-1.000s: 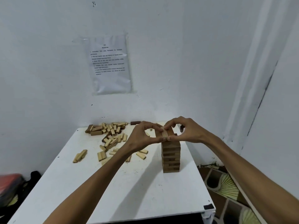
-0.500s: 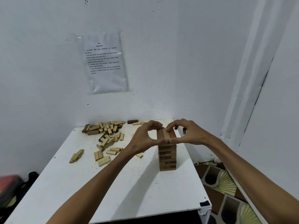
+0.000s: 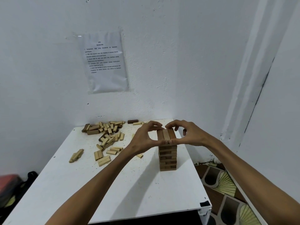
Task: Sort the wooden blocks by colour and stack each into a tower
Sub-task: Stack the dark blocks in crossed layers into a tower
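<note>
One head-worn wide-angle view looks forward and down from close above onto the white rectangular worktop, facing the room's corner.

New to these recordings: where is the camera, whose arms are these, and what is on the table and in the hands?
There is no machine: a person works with bare hands, and the one camera sits on their head, looking forward and down, so both arms enter from below. On the white table stands a tower of brown wooden blocks. The left hand and the right hand each pinch its top layer between thumb and fingers, from opposite sides. Loose pale blocks lie scattered further back on the left, and one dark block lies near the wall. A printed sheet hangs on the wall.
</note>
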Demonstrator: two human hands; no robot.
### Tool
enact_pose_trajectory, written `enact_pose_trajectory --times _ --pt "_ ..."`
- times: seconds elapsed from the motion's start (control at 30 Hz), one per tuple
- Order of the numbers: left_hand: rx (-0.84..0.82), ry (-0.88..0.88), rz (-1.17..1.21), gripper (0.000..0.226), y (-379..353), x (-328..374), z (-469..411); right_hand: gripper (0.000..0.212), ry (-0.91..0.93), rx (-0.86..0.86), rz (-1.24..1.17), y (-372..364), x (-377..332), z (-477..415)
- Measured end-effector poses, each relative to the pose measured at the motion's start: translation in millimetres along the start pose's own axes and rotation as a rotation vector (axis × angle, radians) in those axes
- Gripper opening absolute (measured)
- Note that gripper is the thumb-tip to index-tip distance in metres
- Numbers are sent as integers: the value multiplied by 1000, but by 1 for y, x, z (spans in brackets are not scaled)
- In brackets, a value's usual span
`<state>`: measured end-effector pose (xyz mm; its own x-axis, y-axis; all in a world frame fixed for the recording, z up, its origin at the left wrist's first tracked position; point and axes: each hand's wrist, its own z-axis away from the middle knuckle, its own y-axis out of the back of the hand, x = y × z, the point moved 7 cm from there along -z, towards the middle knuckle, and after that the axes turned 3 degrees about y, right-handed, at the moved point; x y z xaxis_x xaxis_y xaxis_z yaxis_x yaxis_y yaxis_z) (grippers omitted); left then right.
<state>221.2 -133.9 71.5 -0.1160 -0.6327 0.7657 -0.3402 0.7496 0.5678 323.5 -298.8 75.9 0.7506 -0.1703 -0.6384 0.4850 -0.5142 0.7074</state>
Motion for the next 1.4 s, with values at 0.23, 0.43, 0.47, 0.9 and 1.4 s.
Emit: enact_pose_trajectory --times 0.23,0.43,0.47,0.9,1.4 --pt "-11 5 -6 68 -2 -1 0 57 -22 3 0 -1 2 1" --pt "-13 9 -9 67 -5 -9 -2 56 -34 -3 -13 -1 6 1" --pt "-16 12 -7 67 -5 -10 -2 57 -32 -1 -18 -1 6 1" --pt "-29 114 180 81 -4 -12 10 67 -144 -41 -155 -6 21 7" --pt "-83 87 38 95 -8 -36 22 97 -140 -53 -196 -11 36 21"
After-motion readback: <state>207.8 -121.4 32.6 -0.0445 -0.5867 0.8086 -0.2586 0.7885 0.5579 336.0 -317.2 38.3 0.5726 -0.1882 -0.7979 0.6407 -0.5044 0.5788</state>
